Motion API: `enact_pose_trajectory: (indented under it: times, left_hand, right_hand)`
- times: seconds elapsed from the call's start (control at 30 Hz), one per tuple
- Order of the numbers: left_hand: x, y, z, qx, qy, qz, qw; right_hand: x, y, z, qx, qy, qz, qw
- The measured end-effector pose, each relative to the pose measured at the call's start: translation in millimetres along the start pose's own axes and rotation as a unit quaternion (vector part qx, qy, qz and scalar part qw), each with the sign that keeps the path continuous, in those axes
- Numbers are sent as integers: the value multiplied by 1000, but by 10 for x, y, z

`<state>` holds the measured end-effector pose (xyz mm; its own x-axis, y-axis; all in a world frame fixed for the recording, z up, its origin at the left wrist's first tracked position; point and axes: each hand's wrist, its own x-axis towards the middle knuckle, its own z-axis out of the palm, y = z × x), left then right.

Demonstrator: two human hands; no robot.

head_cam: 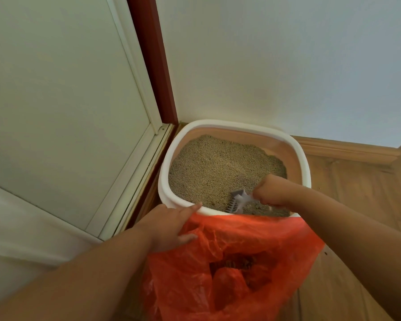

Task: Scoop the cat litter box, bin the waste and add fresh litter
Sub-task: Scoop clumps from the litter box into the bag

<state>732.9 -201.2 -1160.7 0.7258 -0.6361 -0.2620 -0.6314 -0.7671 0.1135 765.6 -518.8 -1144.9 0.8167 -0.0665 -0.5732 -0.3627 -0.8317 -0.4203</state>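
Gripping scoop (237, 201) in litter box (304, 158), right hand (270, 191); left hand (169, 224) pinching red bag (229, 262) rim; wall behind.

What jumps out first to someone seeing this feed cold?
The bright orange plastic bag held open by the left hand, right against the near rim of the white litter box in the wall corner. Next, the right hand gripping a grey scoop dug into the litter.
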Motion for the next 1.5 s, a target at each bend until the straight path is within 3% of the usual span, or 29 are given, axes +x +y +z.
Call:
enact_pose_trajectory:
  times: [0.17,0.6,0.9,1.27,1.5]
  left_hand:
    - [-10,-8,26,-25,13,-7,1000]
    - [-1,-102,123,-56,24,-3,998]
    - [-18,-19,26,-45,9,-27,999]
    - [-5,72,-154,-37,-2,-41,998]
    - [-10,116,-204,-23,-6,-37,999]
  right_hand:
    - [108,-58,281,70,9,-62,996]
    - [387,-341,810,219,-21,-78,972]
    - [415,-306,799,378,-96,-59,919]
    - [161,129,338,431,9,-64,900]
    - [-18,262,173,425,16,-101,900]
